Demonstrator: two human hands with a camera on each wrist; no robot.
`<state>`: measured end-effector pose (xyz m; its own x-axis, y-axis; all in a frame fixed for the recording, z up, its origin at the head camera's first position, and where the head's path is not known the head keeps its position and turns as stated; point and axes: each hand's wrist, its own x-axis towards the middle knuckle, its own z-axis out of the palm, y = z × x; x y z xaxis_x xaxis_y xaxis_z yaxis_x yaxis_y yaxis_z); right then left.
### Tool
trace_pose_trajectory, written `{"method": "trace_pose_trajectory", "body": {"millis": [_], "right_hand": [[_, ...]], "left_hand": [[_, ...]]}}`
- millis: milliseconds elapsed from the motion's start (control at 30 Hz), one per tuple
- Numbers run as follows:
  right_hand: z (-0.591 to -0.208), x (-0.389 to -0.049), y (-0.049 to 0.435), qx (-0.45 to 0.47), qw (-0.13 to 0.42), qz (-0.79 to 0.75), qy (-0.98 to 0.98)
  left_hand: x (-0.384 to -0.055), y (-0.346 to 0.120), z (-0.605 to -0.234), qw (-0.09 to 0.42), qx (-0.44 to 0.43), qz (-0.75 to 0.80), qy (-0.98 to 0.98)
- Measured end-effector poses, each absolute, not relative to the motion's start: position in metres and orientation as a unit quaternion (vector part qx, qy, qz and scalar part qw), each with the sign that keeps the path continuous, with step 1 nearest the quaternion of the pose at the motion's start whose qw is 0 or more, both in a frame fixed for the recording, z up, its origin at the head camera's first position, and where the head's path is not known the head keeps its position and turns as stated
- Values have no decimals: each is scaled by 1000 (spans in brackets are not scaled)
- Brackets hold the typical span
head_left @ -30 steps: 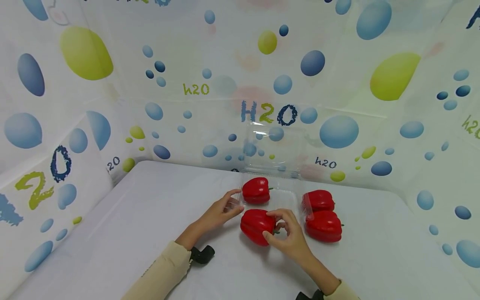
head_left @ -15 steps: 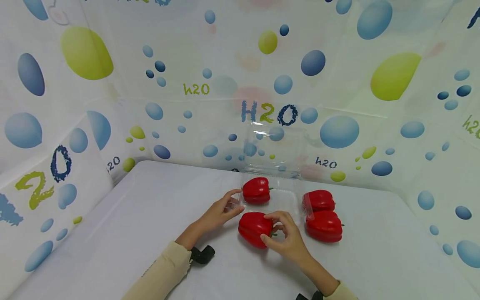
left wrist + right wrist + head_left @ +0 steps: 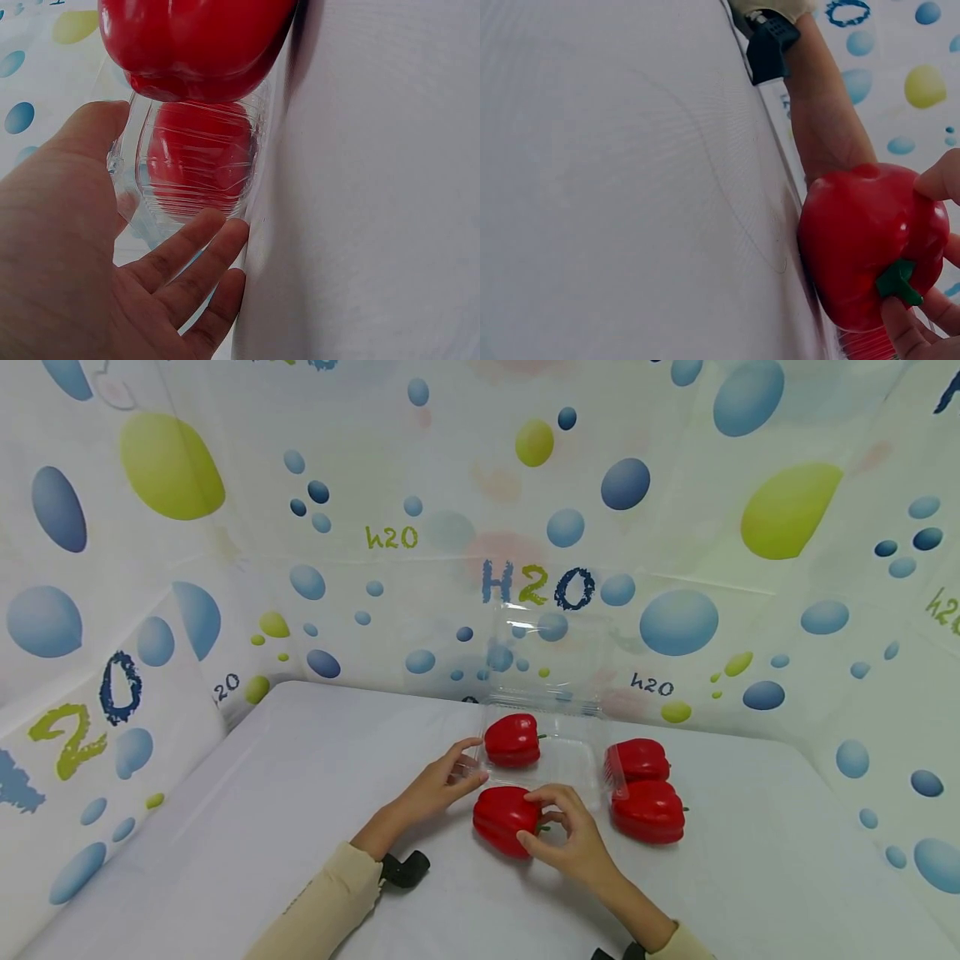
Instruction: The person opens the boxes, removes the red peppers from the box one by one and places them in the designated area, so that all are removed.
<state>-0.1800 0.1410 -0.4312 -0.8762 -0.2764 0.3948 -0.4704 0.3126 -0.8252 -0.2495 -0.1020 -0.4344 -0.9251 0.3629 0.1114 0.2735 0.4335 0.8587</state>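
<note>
My right hand (image 3: 573,835) pinches a red bell pepper (image 3: 504,822) at its stem end, thumb on the near side and fingers on the far side. In the right wrist view, the green stem (image 3: 900,283) of this bell pepper shows between the fingertips. Just behind it is a clear plastic clamshell box (image 3: 573,760) with its lid raised. Inside the box, on the left, lies another red bell pepper (image 3: 512,741). My left hand (image 3: 438,785) rests at the box's left side, fingers extended and thumb apart, as the left wrist view shows.
Two more red bell peppers, a rear one (image 3: 641,760) and a front one (image 3: 647,812), lie right of the box. The raised lid (image 3: 551,652) leans near the patterned backdrop (image 3: 375,468). A white cloth (image 3: 285,793) covers the table.
My right hand and its bell pepper have shifted slightly to the left and nearer the front. The left hand, the box and the other bell peppers have stayed in place.
</note>
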Motion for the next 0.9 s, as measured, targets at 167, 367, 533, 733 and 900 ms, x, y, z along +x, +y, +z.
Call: {"method": "trace_pose_trajectory", "body": {"millis": [167,367,533,733,900], "right_hand": [[-430,-180,141,226,81,538,-808],[-427,-178,139,221,71,535,-812],[-426,-178,139,220,67,531,-816],[-427,-178,140,229,72,528,-814],[-428,-179,142,243,81,526,-811]], "left_hand": [[-249,-102,-433,45,189,496,846],[-249,-102,-433,43,185,499,846],[-249,-102,-434,42,181,497,847],[-249,-102,-435,40,185,497,847],[-249,-102,-434,42,188,499,845]]}}
